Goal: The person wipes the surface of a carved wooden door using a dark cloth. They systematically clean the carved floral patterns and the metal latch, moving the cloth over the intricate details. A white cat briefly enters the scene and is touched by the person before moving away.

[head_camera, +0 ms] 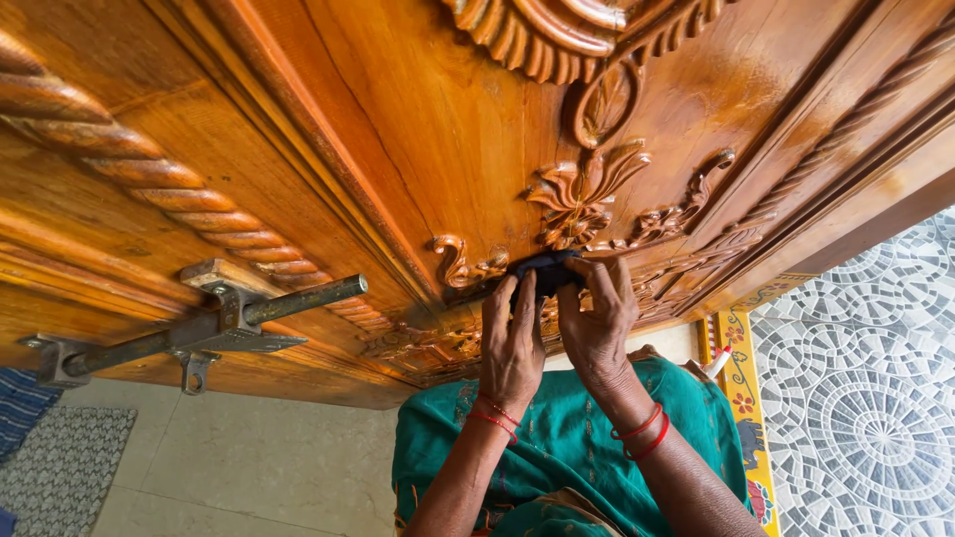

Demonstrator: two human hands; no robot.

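Against the carved door (418,149), the left hand (510,343) and right hand (597,323) press a black cloth (545,268).

A home entrance: carved wooden door (418,129), patterned floor tiles (865,398).

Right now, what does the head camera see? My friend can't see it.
Two hands, left hand and right hand, press a dark cloth against a carved wooden door. A metal bolt sits to the left, patterned floor tiles to the right.
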